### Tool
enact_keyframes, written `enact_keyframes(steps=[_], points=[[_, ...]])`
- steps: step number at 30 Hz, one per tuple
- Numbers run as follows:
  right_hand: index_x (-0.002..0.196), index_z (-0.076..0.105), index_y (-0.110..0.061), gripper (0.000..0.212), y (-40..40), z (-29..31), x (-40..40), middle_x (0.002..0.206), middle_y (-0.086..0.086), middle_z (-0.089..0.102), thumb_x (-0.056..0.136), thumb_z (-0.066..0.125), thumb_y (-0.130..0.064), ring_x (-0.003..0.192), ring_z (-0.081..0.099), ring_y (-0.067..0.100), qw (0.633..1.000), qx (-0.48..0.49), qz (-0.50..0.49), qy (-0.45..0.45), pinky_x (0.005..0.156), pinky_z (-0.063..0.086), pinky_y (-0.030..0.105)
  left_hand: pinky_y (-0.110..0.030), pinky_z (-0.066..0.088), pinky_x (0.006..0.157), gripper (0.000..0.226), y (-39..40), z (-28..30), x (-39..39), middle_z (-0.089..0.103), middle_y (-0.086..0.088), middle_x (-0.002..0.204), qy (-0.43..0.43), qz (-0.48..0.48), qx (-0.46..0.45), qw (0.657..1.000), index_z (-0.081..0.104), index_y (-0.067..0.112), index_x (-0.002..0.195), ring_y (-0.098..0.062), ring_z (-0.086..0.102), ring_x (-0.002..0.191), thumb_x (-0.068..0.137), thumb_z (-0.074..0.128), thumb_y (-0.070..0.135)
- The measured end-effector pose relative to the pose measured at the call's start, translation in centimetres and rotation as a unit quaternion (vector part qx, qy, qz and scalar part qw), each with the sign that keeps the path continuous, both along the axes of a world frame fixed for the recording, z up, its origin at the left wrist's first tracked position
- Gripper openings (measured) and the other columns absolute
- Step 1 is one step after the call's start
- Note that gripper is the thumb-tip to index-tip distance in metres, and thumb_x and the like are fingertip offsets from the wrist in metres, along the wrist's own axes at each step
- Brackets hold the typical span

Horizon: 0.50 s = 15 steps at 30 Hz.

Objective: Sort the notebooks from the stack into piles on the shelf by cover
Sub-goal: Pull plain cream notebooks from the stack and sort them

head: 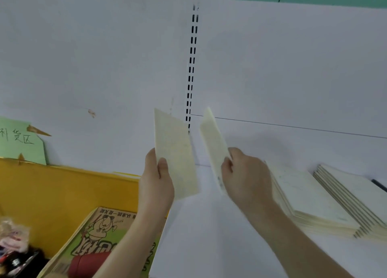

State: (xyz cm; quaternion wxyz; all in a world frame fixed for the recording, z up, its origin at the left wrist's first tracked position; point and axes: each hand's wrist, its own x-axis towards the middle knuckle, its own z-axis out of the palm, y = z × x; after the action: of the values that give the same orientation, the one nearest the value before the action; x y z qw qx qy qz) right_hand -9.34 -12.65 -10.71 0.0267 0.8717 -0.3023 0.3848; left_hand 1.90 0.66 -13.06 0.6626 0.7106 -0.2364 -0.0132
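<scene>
We can read little here: a green paper sign (21, 141) at the left edge carries handwritten Chinese characters, partly cut off, and a cartoon-printed book (100, 235) lying in the yellow bin (62, 189) shows bold characters upside down to us, with a barcode at its near corner. The covers of the notebooks themselves are too blurred to read.

We hold one thin cream notebook in each hand, both raised upright above the white shelf (209, 235). Our left hand (156, 185) grips the left notebook (176, 158) at its lower edge, thumb on the face toward us and fingers behind; its cover looks matte, pale yellow, faintly mottled. Our right hand (247, 179) grasps the right notebook (212, 145), which is turned nearly edge-on, fingers curled round its near side. The two notebooks stand close together but apart.

On the shelf to the right lie two flat piles of like cream notebooks: a nearer pile (310, 196) with faint marks on its top cover (too soft to make out), and a farther pile (356, 198) fanned so its edges step. A slotted white upright (192, 68) runs up the back panel.
</scene>
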Motion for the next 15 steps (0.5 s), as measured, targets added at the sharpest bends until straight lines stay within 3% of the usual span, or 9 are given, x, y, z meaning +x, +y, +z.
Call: enact_keyframes(steps=[2, 4, 6, 8, 11, 15], points=[[0.099, 0.059, -0.017, 0.017, 2.8, -0.8, 0.9, 0.068, 0.001, 0.064, 0.096, 0.046, -0.027, 0.062, 0.062, 0.03, 0.999, -0.003, 0.033, -0.005, 0.053, 0.035, 0.032, -0.027, 0.05, 0.066, 0.021, -0.9, 0.1, -1.3, 0.067, 0.014, 0.097, 0.016, -0.047, -0.03, 0.998, 0.047, 0.038, 0.121, 0.002, 0.063, 0.083, 0.108, 0.033, 0.029], [0.111, 0.059, -0.017, 0.028, 4.9, -2.4, 1.4, 0.088, -0.004, 0.069, 0.097, 0.04, -0.031, 0.075, 0.065, 0.021, 0.998, -0.019, 0.057, 0.022, 0.058, 0.046, 0.033, -0.031, 0.055, 0.073, 0.022, -1.6, 0.3, -2.6, 0.071, 0.013, 0.094, 0.048, -0.091, -0.066, 0.992, 0.053, 0.037, 0.12, -0.004, 0.068, 0.086, 0.107, 0.036, 0.031], [0.132, 0.056, -0.014, 0.045, 5.3, -3.3, 0.7, 0.123, 0.0, 0.066, 0.097, 0.034, -0.032, 0.107, 0.062, 0.018, 0.993, 0.012, 0.109, 0.035, 0.085, 0.053, 0.031, -0.032, 0.058, 0.076, 0.021, -2.2, 0.6, -3.2, 0.072, 0.015, 0.095, 0.072, -0.121, -0.089, 0.986, 0.053, 0.037, 0.12, -0.003, 0.07, 0.088, 0.107, 0.039, 0.031], [0.143, 0.047, -0.013, 0.053, 4.6, -3.2, -0.9, 0.142, 0.001, 0.054, 0.099, 0.026, -0.031, 0.128, 0.047, 0.017, 0.983, 0.064, 0.17, 0.032, 0.106, 0.042, 0.032, -0.033, 0.061, 0.072, 0.02, -2.6, 0.9, -3.8, 0.071, 0.012, 0.099, 0.082, -0.142, -0.097, 0.982, 0.05, 0.037, 0.123, -0.004, 0.07, 0.088, 0.103, 0.048, 0.033], [0.144, 0.045, -0.01, 0.052, 3.2, -2.7, -3.7, 0.145, -0.001, 0.049, 0.096, 0.028, -0.021, 0.134, 0.038, 0.012, 0.969, 0.082, 0.231, 0.015, 0.112, 0.034, 0.03, -0.03, 0.06, 0.068, 0.032, -3.8, 1.4, -5.2, 0.068, 0.012, 0.101, 0.039, -0.145, -0.091, 0.985, 0.048, 0.034, 0.123, -0.006, 0.069, 0.087, 0.095, 0.064, 0.033], [0.145, 0.044, -0.009, 0.051, 1.2, -1.8, -7.7, 0.152, -0.002, 0.041, 0.095, 0.035, -0.015, 0.143, 0.029, 0.01, 0.969, 0.09, 0.229, -0.017, 0.116, 0.03, 0.028, -0.022, 0.047, 0.068, 0.031, -6.3, 2.0, -7.5, 0.062, 0.017, 0.104, 0.013, -0.141, -0.092, 0.986, 0.047, 0.03, 0.129, 0.0, 0.06, 0.093, 0.099, 0.056, 0.03]])
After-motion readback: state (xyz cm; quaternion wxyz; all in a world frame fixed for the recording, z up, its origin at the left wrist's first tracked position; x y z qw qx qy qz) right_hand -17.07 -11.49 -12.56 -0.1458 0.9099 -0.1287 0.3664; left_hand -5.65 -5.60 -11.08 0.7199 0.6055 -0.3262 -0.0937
